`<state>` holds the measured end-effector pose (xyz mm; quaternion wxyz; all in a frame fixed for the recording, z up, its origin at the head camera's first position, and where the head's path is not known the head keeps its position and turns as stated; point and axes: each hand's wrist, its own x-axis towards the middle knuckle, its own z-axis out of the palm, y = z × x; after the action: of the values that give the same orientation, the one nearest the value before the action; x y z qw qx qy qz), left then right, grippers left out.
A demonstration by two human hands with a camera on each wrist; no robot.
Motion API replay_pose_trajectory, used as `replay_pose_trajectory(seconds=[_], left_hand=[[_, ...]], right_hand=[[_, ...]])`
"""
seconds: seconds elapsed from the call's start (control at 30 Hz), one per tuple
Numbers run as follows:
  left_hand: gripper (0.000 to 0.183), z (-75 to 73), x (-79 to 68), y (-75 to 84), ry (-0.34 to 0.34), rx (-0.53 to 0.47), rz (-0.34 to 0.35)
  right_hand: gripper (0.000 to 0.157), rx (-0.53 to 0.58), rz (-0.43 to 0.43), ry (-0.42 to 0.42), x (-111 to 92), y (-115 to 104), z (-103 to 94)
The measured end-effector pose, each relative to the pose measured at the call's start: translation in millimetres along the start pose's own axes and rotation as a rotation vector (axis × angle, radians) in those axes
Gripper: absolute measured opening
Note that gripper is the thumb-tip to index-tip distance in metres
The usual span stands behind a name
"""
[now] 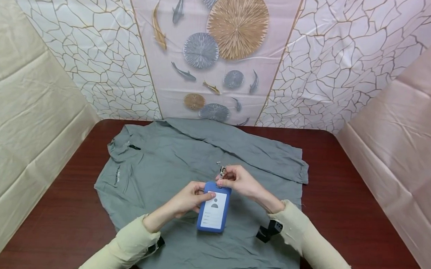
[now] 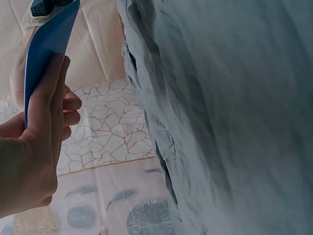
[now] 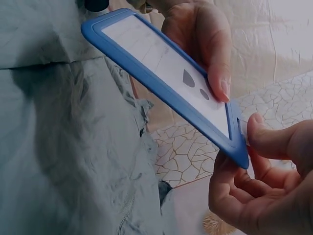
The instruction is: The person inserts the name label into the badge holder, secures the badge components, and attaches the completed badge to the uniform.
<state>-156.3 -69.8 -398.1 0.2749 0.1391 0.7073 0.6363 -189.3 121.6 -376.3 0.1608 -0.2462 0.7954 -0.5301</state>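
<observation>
A blue ID badge holder with a white card behind its window is held up over a grey-green jacket. My left hand grips the holder by its left edge, thumb on the card's front and fingers behind it. With thumb and fingers, my right hand pinches the badge clip at the holder's top edge. The clip's shiny metal end sticks up past those fingers. In the right wrist view, the right thumb is right at the slot of the holder, and the strap is mostly hidden.
The jacket lies spread over a dark red-brown table, its collar to the left and one sleeve along the back. Patterned cloth hangs behind, with beige drapes at both sides. Small black cameras sit at the wrists.
</observation>
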Motion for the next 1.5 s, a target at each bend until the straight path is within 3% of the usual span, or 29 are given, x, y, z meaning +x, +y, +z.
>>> replay_pose_trajectory(seconds=[0.3, 0.63, 1.2, 1.5], left_hand=[[0.029, 0.3, 0.1, -2.7, 0.015, 0.001, 0.016], [0.028, -0.1, -0.4, -4.4, 0.008, -0.027, 0.002], [0.032, -2.8, -0.8, -4.0, 0.031, -0.099, -0.057], [0.037, -6.5, -6.0, -6.8, -0.024, -0.121, -0.049]], right_hand=[[0.013, -0.101, 0.031, 0.083, 2, -3, 6.2], [0.010, -0.143, -0.016, 0.139, 2, -2, 9.0], [0.014, 0.018, 0.046, 0.126, 7, 0, 4.8], [0.017, 0.110, 0.008, 0.155, 7, -2, -12.1]])
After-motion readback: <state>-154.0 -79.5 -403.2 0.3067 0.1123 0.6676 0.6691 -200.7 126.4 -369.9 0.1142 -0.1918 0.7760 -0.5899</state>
